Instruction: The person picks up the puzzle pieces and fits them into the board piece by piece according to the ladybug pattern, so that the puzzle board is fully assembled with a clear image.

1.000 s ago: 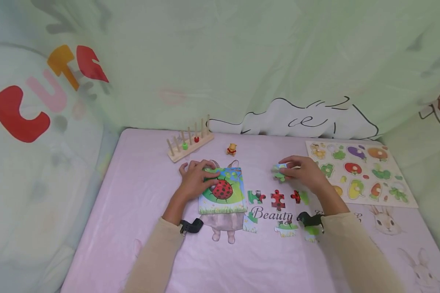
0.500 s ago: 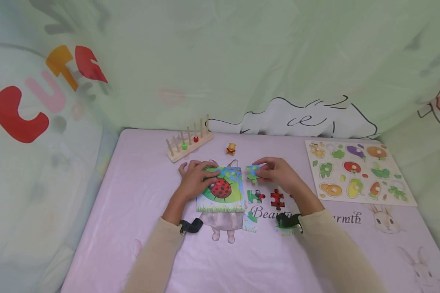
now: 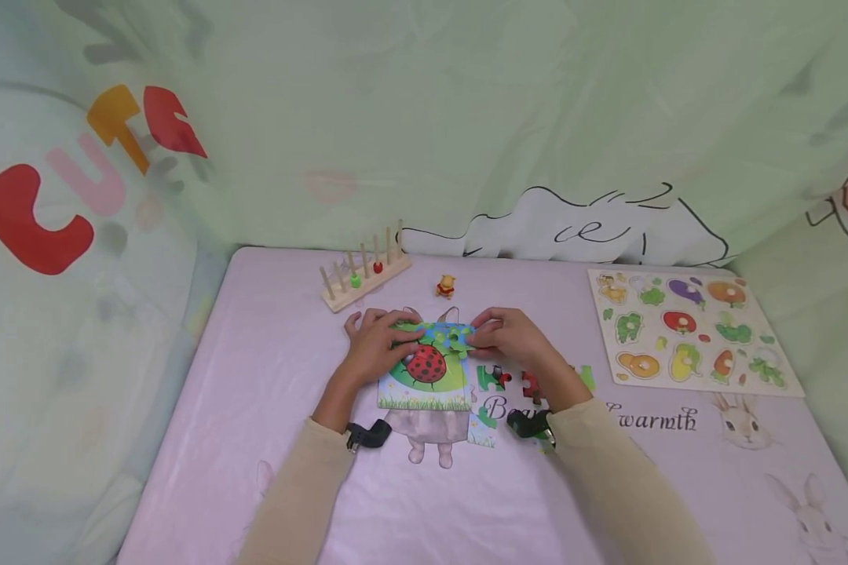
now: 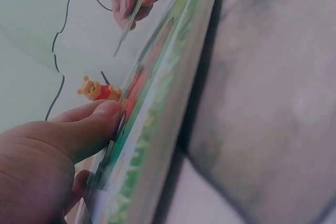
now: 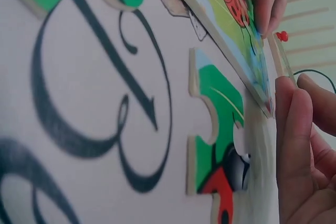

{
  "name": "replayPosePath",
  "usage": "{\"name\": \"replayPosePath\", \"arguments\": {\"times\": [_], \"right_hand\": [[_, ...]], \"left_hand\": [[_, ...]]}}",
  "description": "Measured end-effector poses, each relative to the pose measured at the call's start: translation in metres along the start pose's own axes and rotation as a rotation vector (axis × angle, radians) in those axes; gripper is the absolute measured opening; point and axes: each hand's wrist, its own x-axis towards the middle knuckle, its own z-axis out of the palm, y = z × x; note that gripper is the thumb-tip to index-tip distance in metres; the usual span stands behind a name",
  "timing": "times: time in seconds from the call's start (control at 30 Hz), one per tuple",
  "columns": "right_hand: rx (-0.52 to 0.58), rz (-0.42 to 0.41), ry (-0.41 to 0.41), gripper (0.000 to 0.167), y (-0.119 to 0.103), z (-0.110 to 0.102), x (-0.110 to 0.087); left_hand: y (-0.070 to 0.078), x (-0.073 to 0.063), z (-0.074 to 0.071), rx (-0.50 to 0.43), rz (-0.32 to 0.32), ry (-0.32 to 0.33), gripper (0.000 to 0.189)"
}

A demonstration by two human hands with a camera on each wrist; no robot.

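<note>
Puzzle piece (image 3: 459,340) is gripped by its edge between thumb and fingers of the right hand (image 3: 505,336), held over the upper-right corner of the ladybug board (image 3: 424,403), not yet seated. Board is steadied by the left hand (image 3: 381,344): nothing clenched, fingers laid on the upper-left part. Whether another piece sits under those fingers can't be told; the spot is covered.

For a good seat, judged from here: piece should be levelled first, since it's tilted in the left wrist view. Corner should be squared to the board's top and right sides, printed leaves matched, then it should be lowered straight and pressed with flat fingertips. Left-hand pressure should be light but firm enough that the board can't be skidded.

Looks: piece is thin, blue with green leaves. Board is printed with a black-spotted red ladybug on green, grass along the near edge.
</note>
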Motion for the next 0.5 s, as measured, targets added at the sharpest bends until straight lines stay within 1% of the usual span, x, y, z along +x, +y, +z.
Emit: {"name": "replayPosePath", "arguments": {"times": [0.07,0.17,0.33,0.5], "right_hand": [[0.033,0.014,-0.017,0.033,-0.001,0.002,0.001],[0.053,0.028,-0.026,0.034,-0.001,0.005,0.004],[0.057,0.06,-0.008,0.031,-0.003,0.012,0.008],[0.039,0.062,0.01,0.03,-0.006,0.017,0.01]], "left_hand": [[0.0,0.0,0.0,-0.001,0.0,-0.003,0.031],[-0.001,0.0,0.0,0.004,0.001,-0.011,0.032],[-0.001,0.0,0.0,0.003,0.006,-0.017,0.032],[0.0,0.0,-0.001,-0.002,0.005,-0.018,0.032]]}}
